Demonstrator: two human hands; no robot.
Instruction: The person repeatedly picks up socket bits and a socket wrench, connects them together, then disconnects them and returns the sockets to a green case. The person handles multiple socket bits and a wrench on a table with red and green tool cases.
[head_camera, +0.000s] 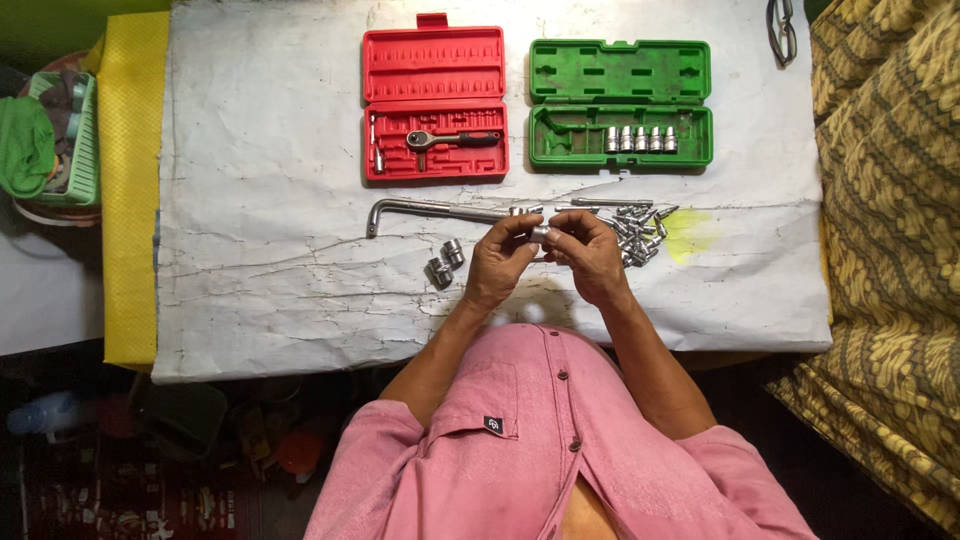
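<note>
Steel sockets partly sorted into 2 open cases

Red moulded plastic tool case (435, 105) lies open at the far side of the cracked white table covering (260, 260), and so far it holds a chrome ratchet handle with a black and red grip (450, 138) plus a couple of small pieces at its left end; most of its slots look bare. Just beside it, the green moulded plastic case (620, 103) is open too, with a row of 5 shiny sockets (640, 139) seated in the lower half and the left slots unfilled. By my reading the sorting is well short of done: a heap of loose chrome sockets and bits (638, 232) waits near the right hand, 2 larger steel sockets (446, 262) sit apart to the left, and a bent chrome L-shaped wrench bar (420, 210) lies in front of the red case

Left hand (497, 262) and right hand (590, 255) are closed together on 1 small silver socket (541, 234), pinched between the fingertips above the table, between the 2 loose groups

No labels are legible on either case; a yellow stain (688, 232) marks the covering beside the heap
</note>
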